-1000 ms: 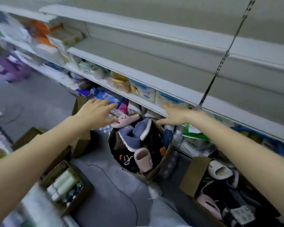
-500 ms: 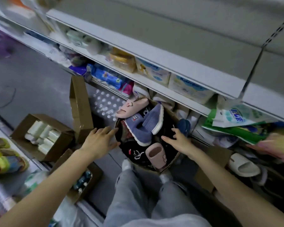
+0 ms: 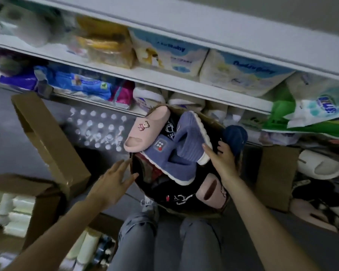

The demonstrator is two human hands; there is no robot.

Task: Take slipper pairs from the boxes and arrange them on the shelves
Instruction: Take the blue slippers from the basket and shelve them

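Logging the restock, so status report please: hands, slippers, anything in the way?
Left hand open at the box rim. Right hand grips the upright blue slipper, its mate lying beneath. Pink slipper rests against the mate.

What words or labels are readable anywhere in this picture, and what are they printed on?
"Baby": ends the blue wording on the white-and-blue pack; its start is blurred.
"Baby": probably ends the script on the neighbouring pack; the rest is blurred.
"BL...": on the green-and-white bag; remaining letters unclear.
Too small to read: the patch on the lower blue slipper and the white print on the black slipper.
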